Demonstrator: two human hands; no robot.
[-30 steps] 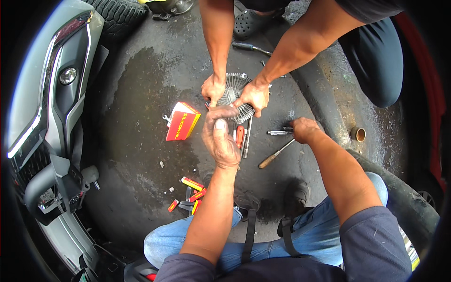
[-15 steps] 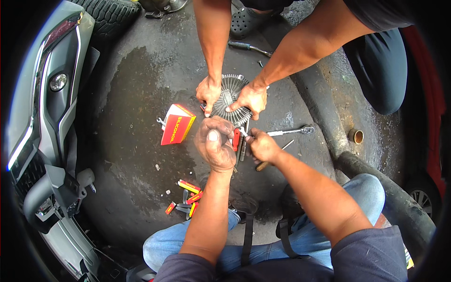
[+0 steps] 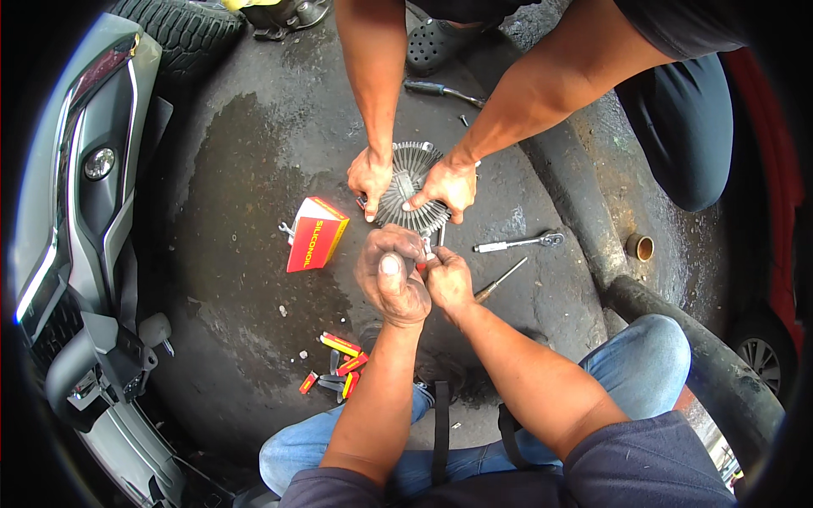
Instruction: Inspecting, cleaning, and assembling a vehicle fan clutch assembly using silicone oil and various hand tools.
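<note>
A round finned metal clutch (image 3: 408,182) lies on the ground, gripped at both sides by a co-worker's left hand (image 3: 446,186) and right hand (image 3: 370,182). Just in front of its near edge, my left hand (image 3: 391,278) is curled closed with the thumb up; what its fingers hold is hidden. Close against it, my right hand (image 3: 450,279) pinches a small silver wrench (image 3: 428,244), mostly covered by the fingers. A bit of red shows between my hands. By my right hand lies a screwdriver (image 3: 501,281).
A red and yellow box (image 3: 318,237) stands left of the clutch, a wrench end beside it. Several small red and yellow tubes (image 3: 342,354) lie nearer me. A ratchet (image 3: 521,243), another handled tool (image 3: 442,89) and a brass ring (image 3: 640,246) are around. A thick pipe (image 3: 584,203) runs along the right.
My right hand has moved left, bringing the wrench up against my left hand and the clutch's near edge. The co-worker's hands stay on the clutch. The whole view has shifted slightly.
</note>
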